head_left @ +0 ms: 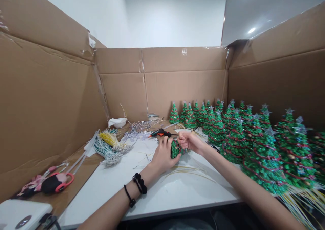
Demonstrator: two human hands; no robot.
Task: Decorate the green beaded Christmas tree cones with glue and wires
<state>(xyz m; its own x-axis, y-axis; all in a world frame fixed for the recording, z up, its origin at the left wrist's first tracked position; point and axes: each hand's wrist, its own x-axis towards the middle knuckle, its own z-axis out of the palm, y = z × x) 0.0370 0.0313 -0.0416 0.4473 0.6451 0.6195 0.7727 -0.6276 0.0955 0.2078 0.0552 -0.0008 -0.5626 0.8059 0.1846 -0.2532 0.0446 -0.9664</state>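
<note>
My left hand (163, 154) is wrapped round a small green beaded Christmas tree (176, 149) that lies on its side over the white table top (152, 186). My right hand (187, 140) is closed in a pinch at the tree's upper end; what its fingers hold is too small to make out. Two black bands circle my left wrist. A black and orange glue gun (159, 133) lies just beyond both hands.
Several finished green trees (243, 138) with red garlands and silver stars crowd the right side. Bundles of yellow and green wires (109, 145) lie left. A white bowl (117, 122) and a pink and black object (54, 182) sit further left. Cardboard walls (50, 105) enclose the table.
</note>
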